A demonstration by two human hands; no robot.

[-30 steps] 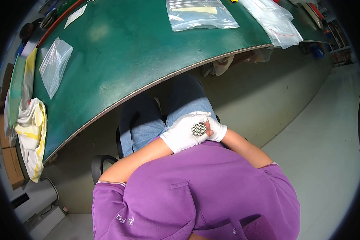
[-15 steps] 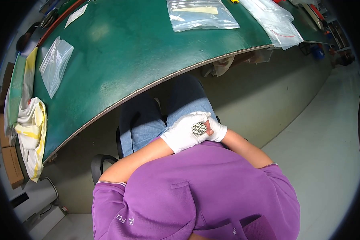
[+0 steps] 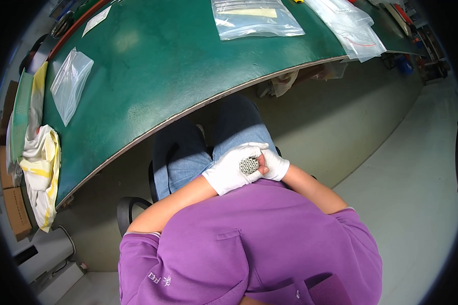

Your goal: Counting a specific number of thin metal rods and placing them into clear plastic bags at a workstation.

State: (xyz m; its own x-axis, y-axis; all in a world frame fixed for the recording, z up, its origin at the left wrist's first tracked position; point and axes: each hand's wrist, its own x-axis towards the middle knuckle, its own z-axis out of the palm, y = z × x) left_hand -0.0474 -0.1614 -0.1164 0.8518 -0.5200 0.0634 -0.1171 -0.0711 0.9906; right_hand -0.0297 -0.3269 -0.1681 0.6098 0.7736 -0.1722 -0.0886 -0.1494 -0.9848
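Just in front of my torso, above my lap, both gloved hands are together around a bundle of small metal tubes [image 3: 249, 165]. The round open ends of the bundle face up toward me; its length is hidden by the hands. My left hand [image 3: 227, 171], in a white glove, wraps the bundle from the left, its fingers passing over the far side. From the right, my right hand [image 3: 275, 164] closes against it, also in a white glove. Bare fingertips show beside the tube ends on that side.
A green-topped table [image 3: 152, 71] curves in front of me, its edge beyond my knees. On it lie clear plastic bags [image 3: 72, 86], a larger zip bag [image 3: 257, 23] and long plastic sleeves [image 3: 348, 28]. A yellow-white cloth [image 3: 40, 170] hangs at the left, near cardboard boxes [image 3: 16, 213].
The tube ends have shifted slightly left between my hands. Both hands stay closed around the bundle in nearly the same place.
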